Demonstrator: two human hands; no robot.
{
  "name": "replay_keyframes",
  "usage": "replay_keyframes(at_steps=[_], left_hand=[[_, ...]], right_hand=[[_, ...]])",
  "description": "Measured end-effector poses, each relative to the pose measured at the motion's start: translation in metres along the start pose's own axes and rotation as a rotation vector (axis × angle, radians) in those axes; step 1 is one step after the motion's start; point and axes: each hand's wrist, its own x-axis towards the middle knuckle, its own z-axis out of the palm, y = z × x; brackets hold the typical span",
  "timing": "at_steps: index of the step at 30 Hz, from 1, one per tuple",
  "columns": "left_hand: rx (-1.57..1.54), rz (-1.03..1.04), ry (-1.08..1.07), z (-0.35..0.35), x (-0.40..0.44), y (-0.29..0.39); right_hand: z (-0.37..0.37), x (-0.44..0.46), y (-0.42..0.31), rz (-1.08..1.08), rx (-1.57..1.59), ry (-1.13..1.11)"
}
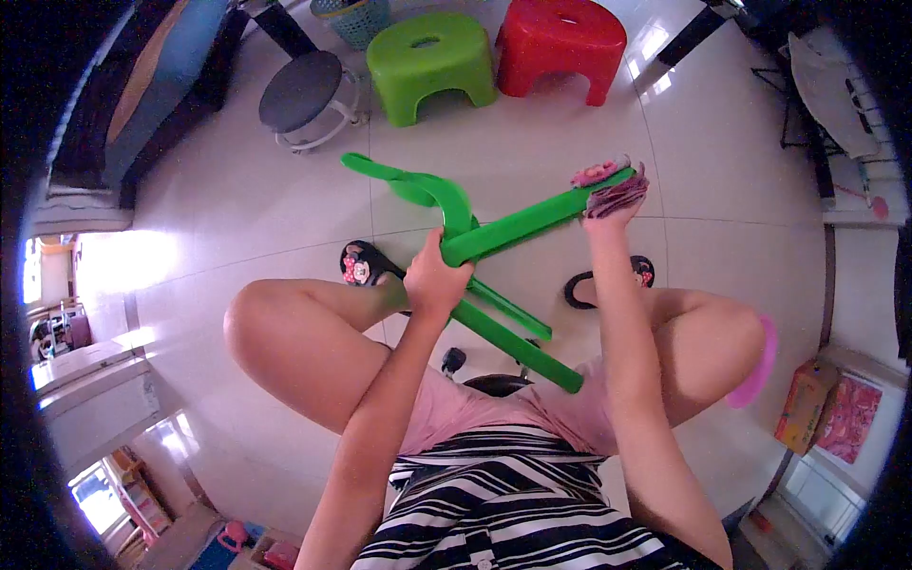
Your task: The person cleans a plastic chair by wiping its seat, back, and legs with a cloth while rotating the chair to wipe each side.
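A green plastic frame [522,226] with several long bars lies across the space between my knees, one bar end resting near my lap. My left hand [438,275] is closed round the frame where its bars meet. At the upper right end of one bar, my right hand [622,201] presses a crumpled pinkish-purple cloth [616,197] around the bar. Most of my right fingers are covered by the cloth. A curved green piece [432,193] sticks out to the upper left of my left hand.
Ahead on the tiled floor [285,199] stand a green stool [427,62], a red stool [562,47] and a grey round stool [302,93]. A woven basket [353,21] is behind them. A cardboard box [807,407] sits at the right.
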Motion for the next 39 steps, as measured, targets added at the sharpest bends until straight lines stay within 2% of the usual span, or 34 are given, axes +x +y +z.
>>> replay_keyframes(at_steps=[6, 12, 15, 24, 30, 33, 36, 39], left_hand=[[0.008, -0.014, -0.008, 0.003, 0.001, 0.002], [0.017, -0.031, -0.020, 0.002, 0.001, 0.007], [0.038, -0.054, -0.051, 0.002, 0.003, 0.011], [0.053, -0.076, -0.058, -0.001, 0.004, 0.018], [0.048, -0.043, -0.022, 0.002, 0.003, 0.014], [0.026, -0.034, -0.009, 0.002, 0.003, 0.013], [0.006, -0.040, -0.002, -0.001, 0.003, 0.017], [0.003, -0.044, -0.011, 0.003, 0.004, 0.015]], right_hand=[[0.003, -0.010, 0.013, -0.076, 0.008, 0.002], [-0.005, -0.009, 0.024, -0.081, 0.022, -0.092], [-0.002, -0.016, 0.035, -0.035, 0.064, -0.058], [-0.003, -0.036, 0.088, 0.020, 0.115, -0.168], [0.014, -0.050, 0.098, 0.002, 0.105, -0.040], [0.013, -0.060, 0.119, 0.099, 0.143, -0.068], [-0.006, -0.056, 0.149, 0.150, 0.308, -0.255], [-0.011, -0.054, 0.151, 0.170, 0.331, -0.235]])
